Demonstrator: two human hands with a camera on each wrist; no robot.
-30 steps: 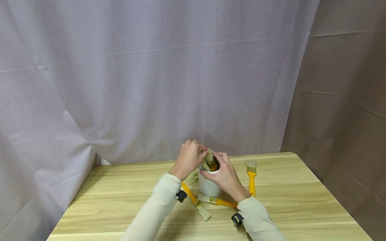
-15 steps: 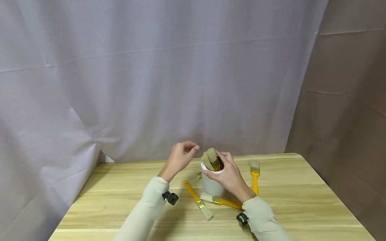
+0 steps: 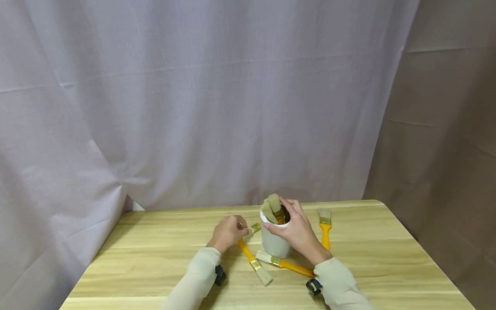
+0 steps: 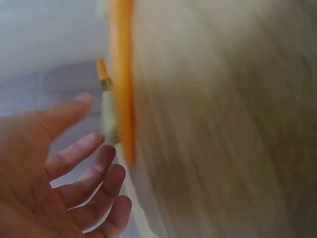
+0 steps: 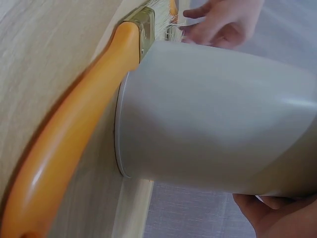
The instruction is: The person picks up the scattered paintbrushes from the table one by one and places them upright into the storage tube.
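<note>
Head view: gripping white cup [image 3: 275, 243] at rim with right hand [image 3: 296, 232]; two brushes [image 3: 272, 206] upright inside, just under fingertips.
Change: left hand [image 3: 228, 232] dropped from cup rim down to table [image 3: 155, 258], now at small brush [image 3: 252, 228] beside cup; likely next pickup.
Left wrist view: blurred; fingers [image 4: 84, 158] loosely curled, apart from orange handle [image 4: 121, 74], grasping nothing yet.
Right wrist view: cup wall [image 5: 213, 114] filling frame, fingers [image 5: 275, 215] curled at rim; orange brush [image 5: 74, 134] flat against cup base.
Room: three more brushes near cup; open tabletop left of fingers, table edges well apart.
</note>
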